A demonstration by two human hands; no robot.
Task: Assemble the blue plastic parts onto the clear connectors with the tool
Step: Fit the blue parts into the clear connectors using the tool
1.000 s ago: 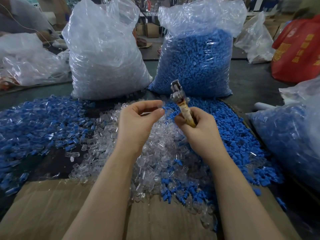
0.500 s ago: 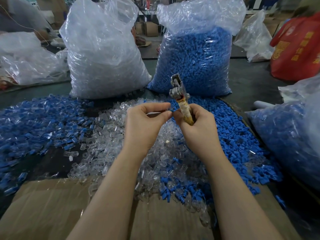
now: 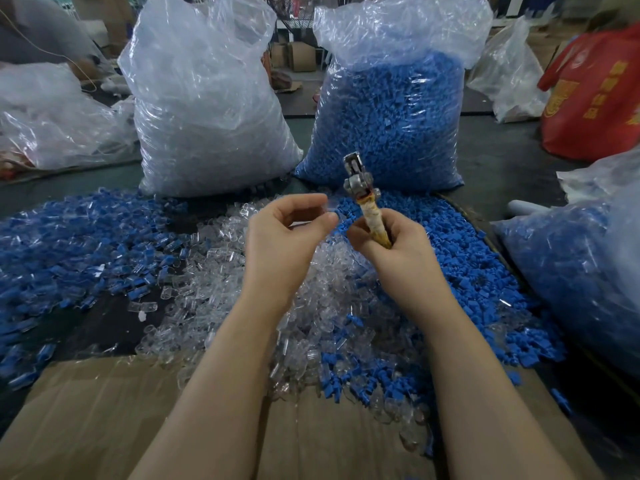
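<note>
left hand (image 3: pixel 282 237): pinches small clear plastic connector (image 3: pixel 329 205) | right hand (image 3: pixel 394 244): grips metal-headed tool with tape-wrapped handle (image 3: pixel 363 202), upright

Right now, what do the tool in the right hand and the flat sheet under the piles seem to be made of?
The tool: a dull grey metal head, by its sheen, above a handle wrapped in yellowish tape or cloth, hard to tell which, gripped by the right hand. The sheet: brown matte cardboard, by its creases.

Blue parts (image 3: pixel 460 258), clear connectors (image 3: pixel 214 271), red bag (image 3: pixel 595 95), tan-wrapped tool (image 3: pixel 372 223)
</note>
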